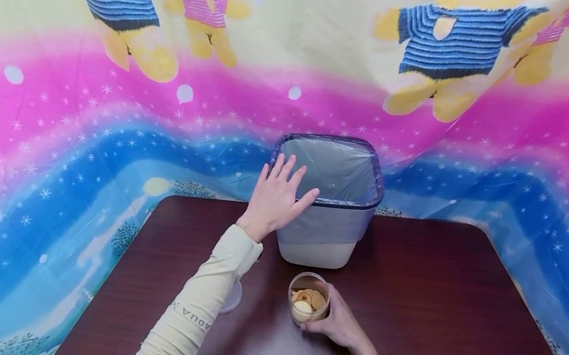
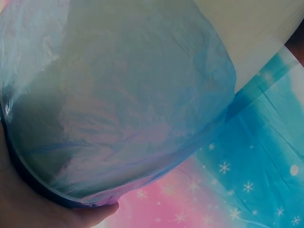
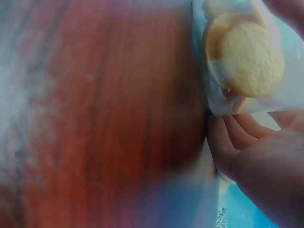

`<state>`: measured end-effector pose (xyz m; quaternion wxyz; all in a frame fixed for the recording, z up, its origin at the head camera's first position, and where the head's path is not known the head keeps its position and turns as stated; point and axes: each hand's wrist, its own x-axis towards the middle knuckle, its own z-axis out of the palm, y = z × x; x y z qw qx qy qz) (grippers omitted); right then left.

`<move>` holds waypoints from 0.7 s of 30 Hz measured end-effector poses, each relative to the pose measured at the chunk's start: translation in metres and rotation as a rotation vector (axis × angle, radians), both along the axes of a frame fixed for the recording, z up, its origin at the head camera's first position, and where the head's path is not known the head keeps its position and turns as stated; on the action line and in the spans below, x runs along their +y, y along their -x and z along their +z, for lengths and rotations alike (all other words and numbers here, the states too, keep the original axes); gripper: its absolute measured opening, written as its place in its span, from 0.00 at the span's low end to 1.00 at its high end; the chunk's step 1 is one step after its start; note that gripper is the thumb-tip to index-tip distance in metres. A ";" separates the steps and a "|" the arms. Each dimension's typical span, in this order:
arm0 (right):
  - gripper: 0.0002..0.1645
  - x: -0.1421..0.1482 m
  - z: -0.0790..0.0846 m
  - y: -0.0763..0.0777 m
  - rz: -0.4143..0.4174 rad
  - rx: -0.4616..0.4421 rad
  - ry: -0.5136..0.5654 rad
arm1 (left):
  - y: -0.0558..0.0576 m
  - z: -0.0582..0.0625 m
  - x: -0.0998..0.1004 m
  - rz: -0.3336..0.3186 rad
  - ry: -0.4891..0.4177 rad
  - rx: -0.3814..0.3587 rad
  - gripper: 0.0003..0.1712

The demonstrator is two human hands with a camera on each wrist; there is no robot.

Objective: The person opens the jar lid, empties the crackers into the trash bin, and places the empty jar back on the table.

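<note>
My right hand (image 1: 341, 324) grips a clear plastic jar (image 1: 309, 278) from its right side, fingers and thumb curled round it. The jar is open at the top, and round tan biscuits (image 1: 310, 299) lie inside. The right wrist view shows a pale round biscuit (image 3: 251, 59) through the jar's wall, with the fingers of the hand (image 3: 266, 156) around it. My left hand (image 1: 274, 200) has its fingers spread over the near left rim of a light grey bin (image 1: 318, 251). A translucent liner (image 2: 142, 95) in the bin fills most of the left wrist view.
A translucent round lid (image 1: 234, 297) lies on the dark brown table (image 1: 432, 311), partly hidden behind the left sleeve (image 1: 196, 302). The bin stands at the table's back edge, just beyond the jar. A printed cloth (image 1: 272, 100) hangs behind and around the table.
</note>
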<state>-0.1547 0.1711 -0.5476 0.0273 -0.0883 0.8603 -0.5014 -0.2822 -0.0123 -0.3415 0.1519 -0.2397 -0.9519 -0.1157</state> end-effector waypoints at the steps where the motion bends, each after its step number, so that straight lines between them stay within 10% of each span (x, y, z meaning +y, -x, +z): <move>1: 0.57 0.000 0.000 0.000 0.004 -0.002 0.012 | 0.000 0.000 0.000 0.000 0.000 0.001 0.42; 21: 0.54 0.010 0.010 0.001 -0.044 -0.106 0.267 | 0.002 -0.002 0.001 -0.001 -0.012 0.013 0.41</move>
